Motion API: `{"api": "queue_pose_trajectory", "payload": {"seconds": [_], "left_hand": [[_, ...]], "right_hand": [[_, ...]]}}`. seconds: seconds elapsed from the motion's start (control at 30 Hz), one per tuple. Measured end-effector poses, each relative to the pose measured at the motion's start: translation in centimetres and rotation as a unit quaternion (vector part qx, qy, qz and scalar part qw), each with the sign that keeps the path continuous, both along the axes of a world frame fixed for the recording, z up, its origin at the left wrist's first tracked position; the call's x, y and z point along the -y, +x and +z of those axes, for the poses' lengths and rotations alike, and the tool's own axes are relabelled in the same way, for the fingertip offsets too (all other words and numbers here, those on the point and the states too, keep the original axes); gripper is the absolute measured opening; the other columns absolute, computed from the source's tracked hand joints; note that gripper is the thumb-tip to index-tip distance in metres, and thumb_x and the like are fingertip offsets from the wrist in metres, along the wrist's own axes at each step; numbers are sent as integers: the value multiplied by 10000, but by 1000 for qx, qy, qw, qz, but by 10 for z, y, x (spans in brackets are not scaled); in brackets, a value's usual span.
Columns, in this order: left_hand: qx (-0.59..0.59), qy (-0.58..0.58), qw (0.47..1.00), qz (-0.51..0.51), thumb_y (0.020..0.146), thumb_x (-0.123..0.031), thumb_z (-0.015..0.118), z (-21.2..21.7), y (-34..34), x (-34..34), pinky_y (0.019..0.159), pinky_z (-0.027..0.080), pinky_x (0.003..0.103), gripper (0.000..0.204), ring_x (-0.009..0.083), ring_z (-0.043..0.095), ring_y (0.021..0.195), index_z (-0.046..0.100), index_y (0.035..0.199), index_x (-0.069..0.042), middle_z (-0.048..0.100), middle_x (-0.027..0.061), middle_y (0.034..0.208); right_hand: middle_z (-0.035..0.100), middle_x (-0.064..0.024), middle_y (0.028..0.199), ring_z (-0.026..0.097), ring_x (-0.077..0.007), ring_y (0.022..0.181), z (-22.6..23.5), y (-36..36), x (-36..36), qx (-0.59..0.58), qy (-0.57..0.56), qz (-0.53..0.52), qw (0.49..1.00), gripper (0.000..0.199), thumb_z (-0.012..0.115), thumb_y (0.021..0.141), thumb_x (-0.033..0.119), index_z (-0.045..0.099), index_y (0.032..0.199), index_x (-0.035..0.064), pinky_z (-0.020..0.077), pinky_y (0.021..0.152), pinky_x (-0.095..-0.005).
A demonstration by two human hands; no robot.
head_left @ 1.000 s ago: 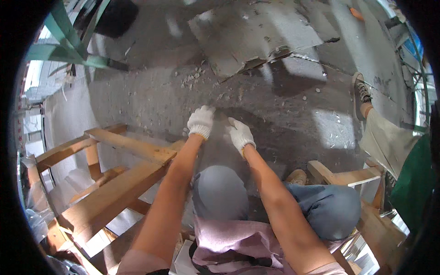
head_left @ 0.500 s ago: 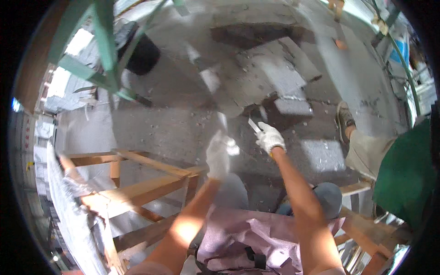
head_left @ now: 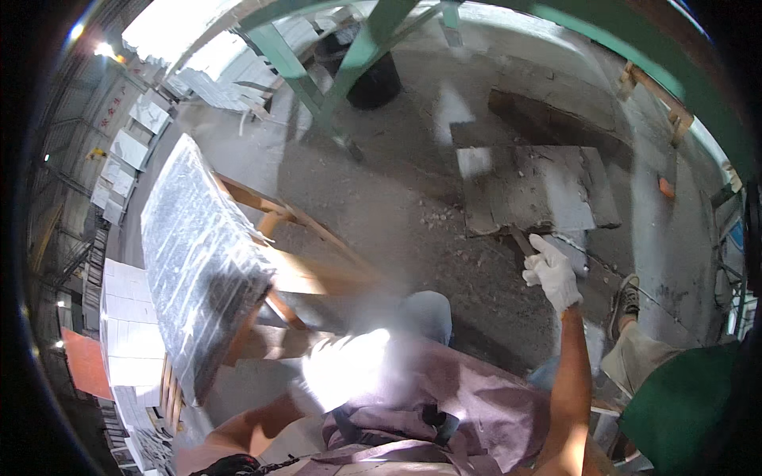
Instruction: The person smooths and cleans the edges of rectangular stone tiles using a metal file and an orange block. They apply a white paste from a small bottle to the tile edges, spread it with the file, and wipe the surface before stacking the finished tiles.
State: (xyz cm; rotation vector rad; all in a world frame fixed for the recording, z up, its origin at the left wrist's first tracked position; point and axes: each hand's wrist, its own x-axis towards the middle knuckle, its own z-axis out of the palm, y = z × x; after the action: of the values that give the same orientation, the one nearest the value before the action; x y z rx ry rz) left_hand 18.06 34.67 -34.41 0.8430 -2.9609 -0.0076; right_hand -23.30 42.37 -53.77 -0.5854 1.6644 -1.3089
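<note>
My right hand [head_left: 553, 274], in a white work glove, is held out in front of me with its fingers curled. A thin, flat, dull strip [head_left: 521, 241], perhaps a blade, juts from it toward the broken edge of a grey slab [head_left: 524, 186] on the ground. Whether it is a knife or a scraper I cannot make out. My left hand [head_left: 345, 369], also gloved in white, is close to my lap by the mauve apron [head_left: 468, 381]. Motion and glare smear its fingers, so what it holds, if anything, is hidden.
A wooden trestle [head_left: 305, 270] and a dark streaked stone slab [head_left: 202, 262] stand to my left. Green metal legs [head_left: 361, 67] rise ahead, with a black bucket [head_left: 375, 83] behind. Another person's shoe [head_left: 625, 301] is at my right. Rubble [head_left: 442, 216] litters the floor.
The view has swung left, bringing the streaked slab into sight. My left hand has drawn back from beside the right hand to my lap. My right hand still holds the strip out ahead.
</note>
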Motion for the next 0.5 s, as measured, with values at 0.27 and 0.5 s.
{"api": "queue_pose_trajectory", "payload": {"seconds": [0.27, 0.5], "left_hand": [[80, -7, 988, -128, 870, -142, 680, 132, 41, 15, 917, 563, 459, 295, 275, 719, 985, 768, 1152, -135, 741, 56, 1121], [267, 91, 907, -313, 912, -217, 671, 163, 13, 53, 1056, 503, 446, 444, 288, 653, 1139, 636, 1313, -29, 657, 168, 1226]], "right_hand": [[684, -75, 993, 643, -106, 761, 11, 2, 11, 6, -9, 16, 1000, 534, 502, 1027, -16, 477, 1561, -14, 546, 703, -255], [685, -78, 986, 642, -103, 739, -2, -9, 6, 3, 7, 17, 1000, 545, 482, 1015, -48, 487, 1558, -3, 564, 701, -270]]}}
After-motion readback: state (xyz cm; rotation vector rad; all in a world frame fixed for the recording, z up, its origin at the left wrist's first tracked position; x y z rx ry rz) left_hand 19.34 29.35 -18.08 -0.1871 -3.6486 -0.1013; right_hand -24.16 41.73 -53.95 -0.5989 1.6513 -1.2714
